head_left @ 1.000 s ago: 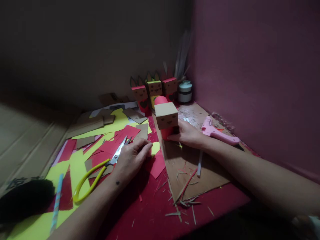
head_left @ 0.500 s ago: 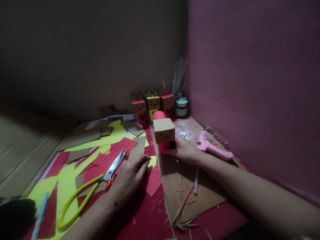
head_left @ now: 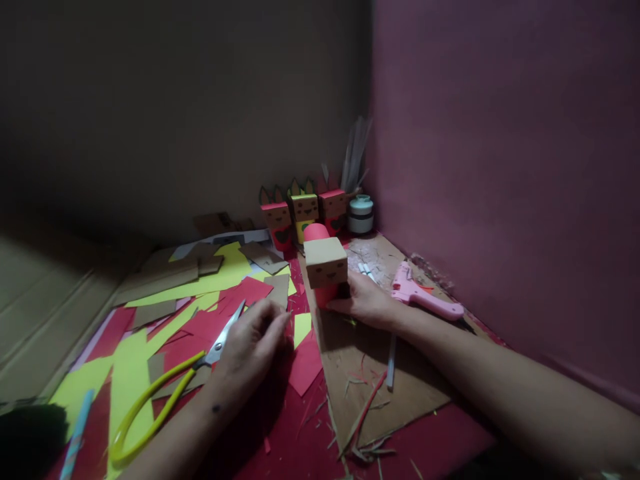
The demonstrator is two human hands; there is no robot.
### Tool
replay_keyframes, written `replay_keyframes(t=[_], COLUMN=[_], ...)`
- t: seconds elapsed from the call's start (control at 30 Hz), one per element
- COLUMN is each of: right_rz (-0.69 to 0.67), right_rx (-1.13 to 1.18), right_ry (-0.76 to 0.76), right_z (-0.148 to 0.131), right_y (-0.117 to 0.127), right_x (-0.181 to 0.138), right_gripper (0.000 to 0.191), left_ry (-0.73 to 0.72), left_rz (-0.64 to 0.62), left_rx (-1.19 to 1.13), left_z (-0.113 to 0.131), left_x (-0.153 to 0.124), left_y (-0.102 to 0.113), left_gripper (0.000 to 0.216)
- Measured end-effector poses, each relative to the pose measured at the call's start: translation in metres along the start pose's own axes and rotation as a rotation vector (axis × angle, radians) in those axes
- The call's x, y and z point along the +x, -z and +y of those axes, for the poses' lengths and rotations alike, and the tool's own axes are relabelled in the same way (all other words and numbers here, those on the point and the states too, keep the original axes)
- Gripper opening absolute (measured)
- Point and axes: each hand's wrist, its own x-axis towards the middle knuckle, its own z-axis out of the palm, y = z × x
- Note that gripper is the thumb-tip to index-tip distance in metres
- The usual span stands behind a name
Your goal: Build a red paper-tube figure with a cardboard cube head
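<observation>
My right hand (head_left: 367, 301) is closed around the base of a paper figure (head_left: 326, 265), which has a brown cube head with a drawn face on a red round body. The figure stands upright on a brown cardboard sheet (head_left: 380, 380). My left hand (head_left: 250, 345) hovers low over red and yellow paper scraps (head_left: 305, 363). Its fingers are curled together at the scraps' edge, and what they pinch is hidden. Scissors with yellow handles (head_left: 165, 393) lie just left of that hand, blades pointing toward the back.
Three finished box figures (head_left: 304, 210) and a small jar (head_left: 361, 213) stand in the back corner. A pink glue gun (head_left: 424, 297) lies right of my right hand, by the pink wall. A glue stick (head_left: 391, 363) and paper slivers litter the cardboard.
My left hand has lifted from lying flat on the papers and its fingers have curled in. My right hand stays on the figure. The view has shifted slightly.
</observation>
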Motion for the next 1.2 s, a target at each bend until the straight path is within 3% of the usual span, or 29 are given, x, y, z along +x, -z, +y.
replay_keyframes(t=[0.07, 0.13, 0.27, 0.37, 0.43, 0.53, 0.63, 0.7, 0.77, 0.9, 1.03, 1.2], right_rz=[-0.005, -0.015, -0.042, -0.025, 0.070, 0.320, 0.662, 0.790, 0.749, 0.428, 0.273, 0.257], right_rx=[0.005, 0.025, 0.017, 0.062, 0.126, 0.174, 0.102, 0.038, -0.069, -0.274, -0.355, -0.298], right_ry=[0.001, 0.022, 0.018, -0.051, -0.137, -0.196, 0.029, 0.229, 0.396, 0.643, 0.654, 0.626], right_z=[-0.001, -0.001, 0.001, 0.000, -0.003, -0.013, -0.034, -0.051, -0.068, -0.085, -0.080, -0.073], right_y=[0.000, 0.001, 0.004, 0.008, 0.013, 0.023, 0.030, 0.028, 0.019, -0.005, -0.018, -0.021], right_x=[0.000, 0.000, 0.000, 0.001, 0.001, 0.000, -0.010, -0.021, -0.035, -0.056, -0.059, -0.059], right_gripper=[0.040, 0.045, 0.054, 0.054, 0.048, 0.034, 0.022, 0.016, 0.013, 0.014, 0.007, 0.012], left_ry=[0.032, 0.076, 0.264, 0.344, 0.361, 0.370, 0.384, 0.402, 0.408, 0.414, 0.414, 0.362], left_rz=[0.102, 0.107, -0.094, -0.223, -0.288, -0.355, -0.420, -0.445, -0.454, -0.444, -0.435, -0.450], left_rx=[-0.151, -0.362, -0.874, -1.092, -1.152, -1.193, -1.187, -1.176, -1.181, -1.170, -1.157, -1.121], left_z=[0.006, 0.012, 0.024, 0.030, 0.030, 0.027, 0.025, 0.027, 0.030, 0.037, 0.039, 0.035], left_x=[0.002, 0.004, 0.003, -0.003, -0.007, -0.010, -0.011, -0.012, -0.013, -0.018, -0.021, -0.021], left_y=[0.008, 0.016, 0.017, 0.010, 0.005, 0.002, 0.000, -0.001, -0.002, -0.006, -0.009, -0.012], left_gripper=[0.025, 0.021, 0.024, 0.030, 0.029, 0.026, 0.029, 0.031, 0.031, 0.030, 0.022, 0.020])
